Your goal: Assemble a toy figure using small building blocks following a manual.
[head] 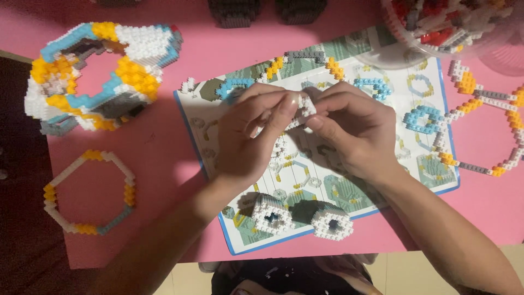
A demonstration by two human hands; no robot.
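Both hands meet over an instruction sheet on a pink table top. My left hand and my right hand pinch a small white brick piece between their fingertips. Two white hexagonal brick tubes lie on the sheet's near edge, just below my wrists. Small blue brick rings and yellow pieces rest on the sheet beyond my hands.
A large hexagonal brick structure in white, yellow and blue stands far left. A flat hexagonal ring lies below it. More ring sections lie right. A clear bowl of loose bricks sits at the far right.
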